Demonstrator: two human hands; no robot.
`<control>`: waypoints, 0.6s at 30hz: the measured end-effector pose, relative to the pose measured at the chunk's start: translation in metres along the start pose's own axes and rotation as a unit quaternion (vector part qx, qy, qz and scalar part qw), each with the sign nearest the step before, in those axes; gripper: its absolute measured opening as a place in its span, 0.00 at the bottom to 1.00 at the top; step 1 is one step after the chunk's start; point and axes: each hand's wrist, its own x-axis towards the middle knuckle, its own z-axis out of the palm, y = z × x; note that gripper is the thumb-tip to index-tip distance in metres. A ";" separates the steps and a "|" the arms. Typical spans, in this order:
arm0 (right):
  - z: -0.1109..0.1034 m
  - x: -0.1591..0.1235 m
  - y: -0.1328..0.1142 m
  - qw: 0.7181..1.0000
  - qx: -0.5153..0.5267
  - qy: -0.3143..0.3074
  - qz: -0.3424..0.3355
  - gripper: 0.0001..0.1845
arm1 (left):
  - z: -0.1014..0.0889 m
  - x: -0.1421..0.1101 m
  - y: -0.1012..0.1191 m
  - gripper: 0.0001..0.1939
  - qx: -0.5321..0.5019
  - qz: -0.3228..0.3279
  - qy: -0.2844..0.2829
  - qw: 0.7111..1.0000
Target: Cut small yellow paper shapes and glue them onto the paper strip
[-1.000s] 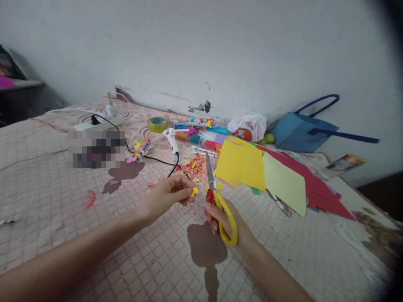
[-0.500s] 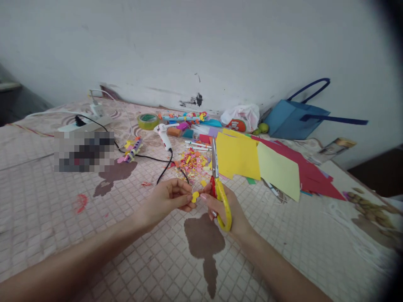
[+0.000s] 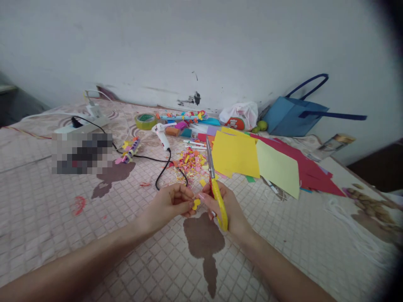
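Observation:
My left hand (image 3: 171,203) pinches a small yellow paper piece (image 3: 195,204) between thumb and fingers, low over the patterned cloth. My right hand (image 3: 227,206) grips yellow-handled scissors (image 3: 216,193), blades closed and pointing away from me, and its thumb tip touches the same paper piece. The two hands meet at the paper. Just beyond them lies a heap of coloured paper scraps (image 3: 190,161).
Yellow, pale green and red paper sheets (image 3: 252,159) lie to the right. A white glue gun (image 3: 162,134) with a black cord, a tape roll (image 3: 146,121), markers, a power strip (image 3: 85,123), a plastic bag (image 3: 241,116) and a blue bag (image 3: 296,119) line the wall.
My hands have come together: the right hand with the scissors moved left until its thumb touches the yellow piece held by the left. The view shifted slightly.

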 end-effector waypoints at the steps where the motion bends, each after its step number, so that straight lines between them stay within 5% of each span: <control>1: 0.000 0.000 0.000 1.000 0.010 0.003 0.003 0.17 | 0.000 0.000 0.001 0.13 -0.001 0.008 0.008 1.000; 18: 0.010 -0.006 -0.001 1.000 -0.009 -0.019 0.005 0.18 | 0.001 -0.004 0.005 0.10 -0.039 0.031 0.073 0.996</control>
